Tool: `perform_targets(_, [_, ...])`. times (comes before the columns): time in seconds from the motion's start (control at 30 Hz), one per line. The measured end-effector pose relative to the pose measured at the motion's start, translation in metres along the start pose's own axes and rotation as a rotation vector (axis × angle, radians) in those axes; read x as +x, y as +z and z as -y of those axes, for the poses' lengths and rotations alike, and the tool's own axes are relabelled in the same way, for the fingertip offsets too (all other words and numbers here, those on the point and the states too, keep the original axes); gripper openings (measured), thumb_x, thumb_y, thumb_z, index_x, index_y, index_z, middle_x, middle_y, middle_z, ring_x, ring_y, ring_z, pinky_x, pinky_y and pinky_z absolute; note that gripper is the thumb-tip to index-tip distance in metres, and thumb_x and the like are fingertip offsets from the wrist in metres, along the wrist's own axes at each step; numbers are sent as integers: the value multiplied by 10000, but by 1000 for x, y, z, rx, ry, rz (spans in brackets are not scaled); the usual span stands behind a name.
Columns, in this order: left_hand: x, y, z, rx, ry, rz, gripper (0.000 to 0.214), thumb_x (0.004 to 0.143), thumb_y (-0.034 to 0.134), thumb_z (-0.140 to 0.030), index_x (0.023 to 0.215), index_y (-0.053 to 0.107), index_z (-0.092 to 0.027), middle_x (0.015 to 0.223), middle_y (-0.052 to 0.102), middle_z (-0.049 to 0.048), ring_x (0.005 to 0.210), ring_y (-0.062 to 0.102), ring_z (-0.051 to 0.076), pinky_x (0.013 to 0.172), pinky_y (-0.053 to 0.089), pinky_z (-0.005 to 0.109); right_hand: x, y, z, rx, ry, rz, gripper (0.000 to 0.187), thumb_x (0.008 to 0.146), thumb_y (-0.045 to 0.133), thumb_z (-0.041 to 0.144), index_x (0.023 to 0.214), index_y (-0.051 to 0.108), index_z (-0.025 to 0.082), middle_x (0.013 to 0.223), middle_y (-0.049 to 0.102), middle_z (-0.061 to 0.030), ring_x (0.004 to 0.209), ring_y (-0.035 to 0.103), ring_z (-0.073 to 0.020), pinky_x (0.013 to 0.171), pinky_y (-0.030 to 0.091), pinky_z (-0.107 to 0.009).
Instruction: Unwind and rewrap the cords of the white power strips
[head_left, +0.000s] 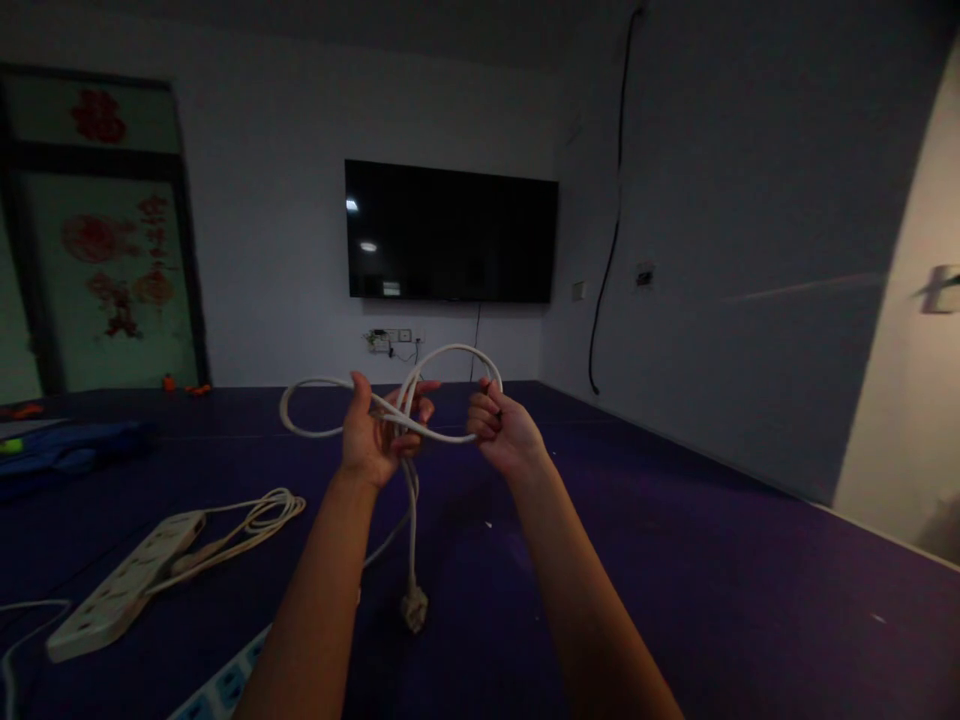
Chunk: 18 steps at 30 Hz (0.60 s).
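Observation:
My left hand (382, 425) holds loops of a white power cord (454, 350) across its palm, with the thumb raised. My right hand (506, 425) is closed on the right side of the same loop, fingers curled round the cord. One coil sticks out to the left of my left hand. The cord's plug (414, 608) dangles below, over the purple surface. A power strip with blue sockets (225, 685) lies partly hidden behind my left forearm; a length of cord runs down toward it, but the join is hidden.
On the purple surface (675, 560) at left lies a white power strip (127, 585) with its own coiled cord (270, 515). Blue cloth (82, 445) lies farther back. A television (450, 235) hangs on the far wall, and a black cable (616, 220) hangs down the right wall.

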<state>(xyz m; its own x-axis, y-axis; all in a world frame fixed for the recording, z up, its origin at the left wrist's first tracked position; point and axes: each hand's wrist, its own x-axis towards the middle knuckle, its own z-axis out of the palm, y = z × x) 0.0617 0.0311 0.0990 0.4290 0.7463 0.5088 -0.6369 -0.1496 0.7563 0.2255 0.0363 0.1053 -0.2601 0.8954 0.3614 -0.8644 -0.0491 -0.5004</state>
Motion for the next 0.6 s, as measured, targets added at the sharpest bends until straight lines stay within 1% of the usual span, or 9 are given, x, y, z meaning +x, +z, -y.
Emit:
perform_targets(0.07, [-3, -5, -9, -13, -17, -46, 895, 699, 264, -801, 1034, 632, -57, 637, 574, 48, 318, 287, 25, 299, 189, 188, 1, -8, 7, -112, 47, 39, 245, 948, 329, 235, 765, 479, 170, 456, 259, 112, 319, 144, -31, 300, 139, -106])
perform_targets(0.13, [-6, -8, -15, 2, -11, -78, 810, 737, 320, -746, 969, 655, -46, 633, 583, 54, 316, 292, 24, 292, 204, 185, 0, -15, 13, -233, 57, 59, 159, 910, 422, 239, 788, 494, 167, 459, 277, 114, 323, 137, -25, 299, 125, -99])
perform_targets(0.2, [-8, -8, -17, 49, 20, -93, 657, 785, 404, -634, 910, 669, -46, 634, 599, 60, 317, 289, 15, 290, 201, 171, -1, -17, 16, -333, 26, 42, 114, 880, 478, 246, 802, 503, 165, 458, 295, 114, 324, 142, -20, 299, 116, -96])
perform_targets(0.27, [-7, -5, -15, 93, 56, -100, 530, 806, 463, -532, 874, 675, -51, 644, 620, 66, 317, 280, 3, 290, 191, 156, -2, -16, 15, -365, -22, -6, 114, 873, 489, 245, 791, 497, 167, 458, 304, 113, 322, 148, -16, 298, 114, -95])
perform_targets(0.33, [-5, -1, -11, 105, 51, -102, 464, 811, 492, -478, 859, 676, -55, 657, 637, 73, 315, 277, -4, 294, 197, 150, -2, -10, 10, -314, -64, -73, 152, 894, 448, 235, 758, 472, 171, 457, 298, 113, 318, 149, -16, 295, 112, -96])
perform_targets(0.47, [2, 3, -1, 112, -11, -108, 408, 807, 527, -443, 879, 674, -70, 665, 644, 67, 319, 297, 2, 298, 208, 151, 1, 0, -4, -119, -129, -189, 277, 951, 280, 209, 709, 413, 185, 455, 259, 114, 309, 160, -28, 288, 133, -106])
perform_targets(0.53, [3, 3, 0, 157, -36, -96, 412, 798, 547, -452, 933, 669, -83, 702, 651, 70, 333, 313, 5, 309, 225, 151, 3, 0, -9, -57, -155, -210, 306, 954, 239, 190, 685, 385, 194, 455, 234, 114, 306, 164, -34, 288, 152, -111])
perform_targets(0.6, [0, 1, 0, 198, -68, -56, 436, 778, 578, -463, 1001, 657, -97, 784, 662, 89, 376, 365, 16, 342, 269, 153, 6, -4, -11, -15, -180, -212, 313, 943, 240, 158, 652, 347, 200, 455, 209, 114, 306, 167, -36, 290, 168, -111])
